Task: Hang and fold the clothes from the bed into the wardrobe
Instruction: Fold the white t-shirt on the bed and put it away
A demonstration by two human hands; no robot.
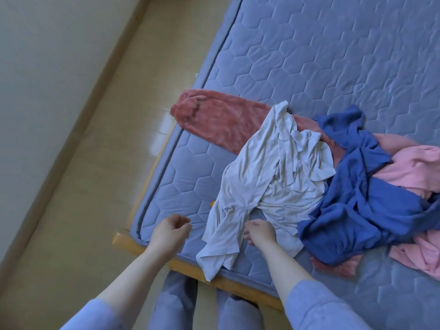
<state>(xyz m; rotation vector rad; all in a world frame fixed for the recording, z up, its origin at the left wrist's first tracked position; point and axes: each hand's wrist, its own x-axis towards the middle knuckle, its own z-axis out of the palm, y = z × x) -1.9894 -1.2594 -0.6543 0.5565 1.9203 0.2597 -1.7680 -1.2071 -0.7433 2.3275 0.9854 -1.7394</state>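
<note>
— What does the head camera show on the bed [321, 55]?

— A quilted blue mattress on a wooden frame [183, 264], with a heap of clothes near the foot corner. A pale grey shirt [269, 184] lies spread on top, one sleeve trailing over the mattress edge. Under its upper end is a dark pink fleecy garment [219, 117] stretching toward the mattress side. To the right is a crumpled blue garment [362, 210], touching the grey shirt, and a light pink piece [414, 167] lies partly under the blue one.

— And the hands?

— The left hand [170, 231] hovers over bare mattress just beside the shirt's sleeve, fingers [184, 221] loosely curled and holding nothing. The right hand [259, 231] rests at the shirt's lower part, fingers bent down onto the cloth; whether they pinch it I cannot tell.

— Anything else?

— Blue sleeves on both forearms, the person's legs in blue trousers [171, 303] against the frame, and a beige floor [95, 163] beside the bed.
</note>
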